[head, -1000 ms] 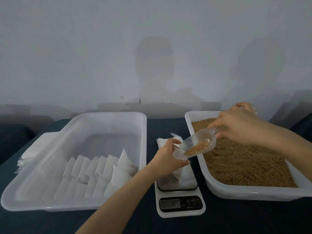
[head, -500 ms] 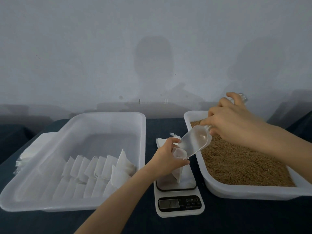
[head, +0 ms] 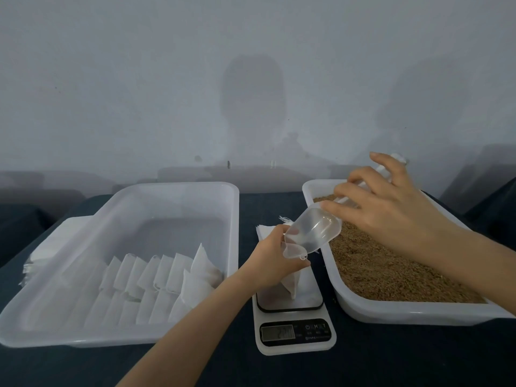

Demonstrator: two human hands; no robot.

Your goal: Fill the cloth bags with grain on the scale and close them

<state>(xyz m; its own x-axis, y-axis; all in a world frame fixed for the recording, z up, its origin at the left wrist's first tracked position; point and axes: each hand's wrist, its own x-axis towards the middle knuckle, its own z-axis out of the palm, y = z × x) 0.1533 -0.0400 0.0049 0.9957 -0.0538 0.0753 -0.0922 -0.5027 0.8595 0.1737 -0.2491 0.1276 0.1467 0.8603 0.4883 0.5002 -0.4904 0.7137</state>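
A small white cloth bag (head: 291, 284) stands on the platform of a white kitchen scale (head: 296, 333). My left hand (head: 272, 258) pinches the bag's open mouth. My right hand (head: 382, 208) holds the handle of a clear plastic scoop (head: 312, 234), which is tipped steeply with its lip in the bag's mouth. No grain shows in the scoop. Brown grain (head: 385, 263) fills the white tray (head: 405, 314) at the right.
A large white tray (head: 178, 191) at the left holds several filled, closed cloth bags (head: 156, 286) in rows. A stack of flat white bags (head: 42, 250) lies beyond its left wall, and another small stack (head: 265, 230) behind the scale. Dark blue cloth covers the table.
My right hand has raised the handle and tipped the scoop further. The grain seen in it a second ago has gone into the bag. My left hand has stayed on the bag.
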